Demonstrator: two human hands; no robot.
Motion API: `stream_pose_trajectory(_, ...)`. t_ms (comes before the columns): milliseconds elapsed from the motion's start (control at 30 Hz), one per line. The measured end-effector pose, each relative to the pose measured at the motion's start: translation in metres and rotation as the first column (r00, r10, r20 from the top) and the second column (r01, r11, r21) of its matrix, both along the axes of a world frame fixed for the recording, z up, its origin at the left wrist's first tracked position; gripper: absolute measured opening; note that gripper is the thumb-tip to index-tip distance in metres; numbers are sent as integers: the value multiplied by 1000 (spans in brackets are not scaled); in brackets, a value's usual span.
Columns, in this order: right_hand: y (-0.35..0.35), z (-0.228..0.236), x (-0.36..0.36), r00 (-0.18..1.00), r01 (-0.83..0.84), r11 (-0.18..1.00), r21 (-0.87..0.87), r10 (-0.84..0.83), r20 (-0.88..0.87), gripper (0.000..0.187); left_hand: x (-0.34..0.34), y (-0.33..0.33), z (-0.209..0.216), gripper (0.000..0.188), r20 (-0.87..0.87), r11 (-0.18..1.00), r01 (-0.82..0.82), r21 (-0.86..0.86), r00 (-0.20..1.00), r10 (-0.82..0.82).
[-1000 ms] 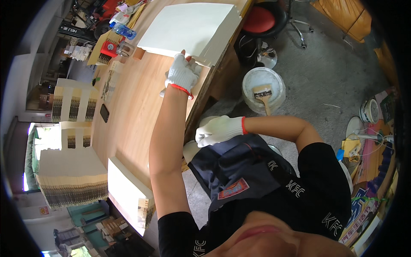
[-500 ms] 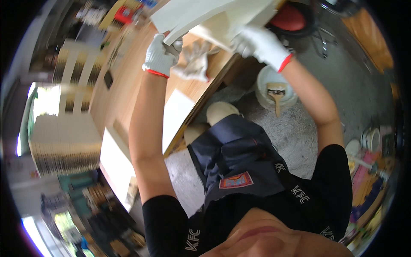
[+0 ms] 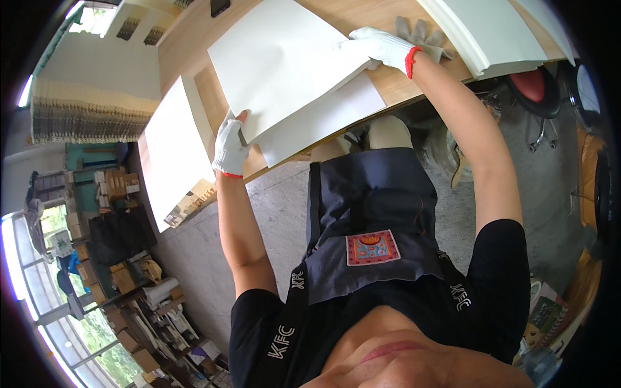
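Note:
White paper, several sheets or one folded sheet, spans the space between my hands over the wooden table. My left hand, in a white knitted glove with a red cuff, pinches its near left corner, thumb on top. At the right corner my right hand, gloved alike, grips the edge with fingers stretched along the top and the thumb partly hidden below. Under the held paper a flat white sheet shows along the table's near edge. A loose grey-white glove lies beyond my right hand.
White paper stacks stand left and right on the wooden table. A tall layered pile rises at far left. A dark phone lies at the back. On the floor are a brush and a red-seated stool.
My view has turned rightward. The held paper has come off the right side and now spreads over the flat sheet. My right hand's fingers have straightened along its edge; my left still grips a corner.

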State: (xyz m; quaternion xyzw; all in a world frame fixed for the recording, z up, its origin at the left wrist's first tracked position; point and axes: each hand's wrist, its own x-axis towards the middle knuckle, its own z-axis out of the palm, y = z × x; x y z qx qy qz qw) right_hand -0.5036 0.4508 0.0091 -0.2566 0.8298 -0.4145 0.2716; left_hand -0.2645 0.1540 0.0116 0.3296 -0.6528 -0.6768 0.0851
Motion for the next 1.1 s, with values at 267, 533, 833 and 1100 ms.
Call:
stream_pose_trajectory(267, 8, -1, 37, 809, 179, 947, 266, 12, -588, 65, 25, 23, -7, 68, 251, 325, 194, -926, 957, 144)
stream_pose_trajectory(533, 37, -27, 93, 474, 180, 960, 217, 108, -874, 73, 66, 38, -34, 73, 192, 258, 208, -943, 978, -88)
stream_pose_trajectory(833, 39, -31, 96, 499, 133, 978, 163, 76, -863, 78, 62, 40, -25, 70, 226, 264, 239, -935, 971, -78)
stream_pose_trajectory(1100, 40, -32, 95, 499, 137, 975, 174, 84, -863, 83, 63, 37, -30, 73, 228, 247, 245, -937, 969, -97)
